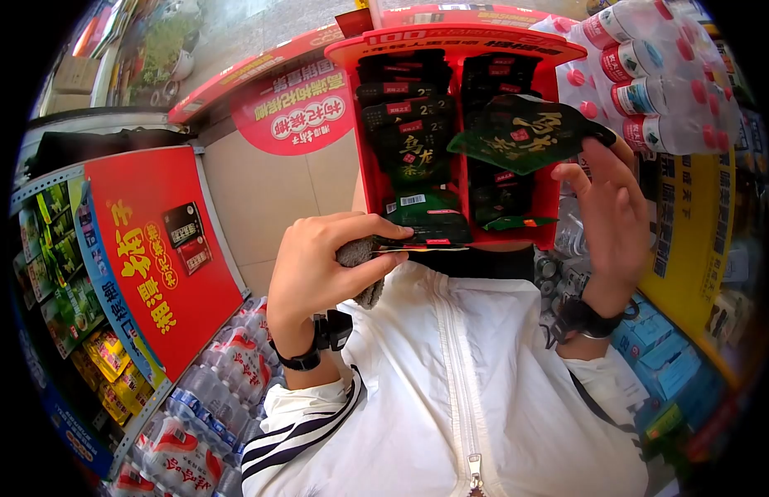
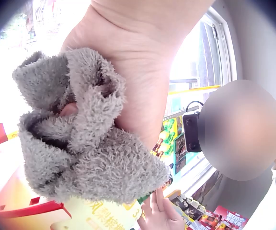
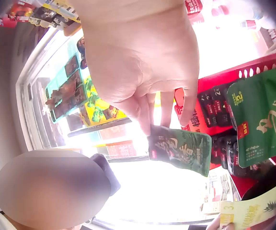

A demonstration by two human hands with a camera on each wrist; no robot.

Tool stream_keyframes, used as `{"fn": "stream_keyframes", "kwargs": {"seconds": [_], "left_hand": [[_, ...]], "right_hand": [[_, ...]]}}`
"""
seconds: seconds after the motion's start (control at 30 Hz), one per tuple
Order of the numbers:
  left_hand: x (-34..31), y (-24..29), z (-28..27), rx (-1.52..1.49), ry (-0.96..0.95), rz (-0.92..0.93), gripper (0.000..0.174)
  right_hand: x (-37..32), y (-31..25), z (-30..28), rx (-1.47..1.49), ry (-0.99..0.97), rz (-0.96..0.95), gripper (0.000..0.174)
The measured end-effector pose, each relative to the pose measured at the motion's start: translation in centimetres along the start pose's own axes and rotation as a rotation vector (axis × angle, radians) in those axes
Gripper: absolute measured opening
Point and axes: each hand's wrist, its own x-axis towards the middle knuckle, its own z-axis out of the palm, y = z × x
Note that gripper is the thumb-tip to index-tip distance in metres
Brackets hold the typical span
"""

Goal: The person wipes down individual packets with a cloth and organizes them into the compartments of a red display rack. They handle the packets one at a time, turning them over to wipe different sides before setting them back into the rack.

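My left hand (image 1: 326, 257) grips a fluffy grey cloth (image 1: 364, 290) in its palm. Its thumb and fingers also pinch a pale yellow packet with a pineapple print (image 3: 255, 211), seen edge-on in the head view at the near side of a red display box (image 1: 546, 207). Raised over the box's right half, my right hand (image 1: 608, 215) pinches a dark green packet with gold characters (image 1: 517, 132) by one end. In the right wrist view this packet hangs below the fingertips. Rows of dark packets (image 1: 409, 145) stand in the box's two compartments.
Shrink-wrapped water bottles (image 1: 641, 74) are stacked beyond the box at right. Blue packs (image 1: 662, 348) lie at lower right beside a yellow panel (image 1: 691, 248). On the left stand a red sign panel (image 1: 157, 257), more bottles (image 1: 235, 364) and shelves of packets (image 1: 70, 306).
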Motion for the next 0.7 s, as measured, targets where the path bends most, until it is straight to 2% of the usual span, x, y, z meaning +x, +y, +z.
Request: {"fn": "stream_keyframes", "kwargs": {"seconds": [0.07,0.13,0.2,0.27,0.3,0.33,0.37,0.4,0.47,0.53,0.67,0.7], "left_hand": [[0.0,-0.1,0.0,-0.003,-0.007,-0.003,0.023],[-0.1,-0.3,0.1,0.008,-0.002,0.003,0.024],[-0.2,-0.3,0.1,0.018,0.005,0.008,0.024],[-0.2,-0.2,0.3,0.04,0.065,0.056,0.032],[-0.2,0.0,0.2,0.039,0.067,0.054,0.032],[-0.3,0.4,0.0,0.028,0.095,-0.043,0.038],[-0.3,0.6,0.0,0.016,0.122,-0.14,0.044],[-0.3,0.5,0.1,0.014,0.123,-0.14,0.044],[-0.4,0.0,0.7,-0.057,0.307,-0.146,0.05],[-0.4,-0.3,0.7,-0.079,0.357,-0.116,0.05],[-0.3,-1.0,0.1,0.069,0.21,0.09,0.05],[-0.4,-1.0,0.1,0.069,0.21,0.089,0.05]], "right_hand": [[1.2,-0.6,3.0,-0.193,-0.04,0.054,0.047],[2.2,-1.3,4.2,-0.316,-0.233,0.191,0.039],[2.8,-0.4,5.0,-0.448,-0.371,0.181,0.033],[2.4,0.8,5.3,-0.654,-0.47,0.138,0.028],[2.4,1.2,5.4,-0.822,-0.481,0.061,0.026],[2.5,1.1,5.4,-0.823,-0.483,0.061,0.026],[2.7,0.9,5.5,-0.868,-0.42,0.044,0.025],[2.9,0.7,5.5,-0.914,-0.358,0.026,0.024],[3.1,0.3,5.5,-0.907,-0.29,0.034,0.021],[3.2,0.0,5.1,-0.935,-0.241,0.02,0.019],[3.2,-0.1,5.1,-0.904,-0.258,0.065,0.017],[3.2,-0.1,5.1,-0.903,-0.259,0.065,0.017]]}}
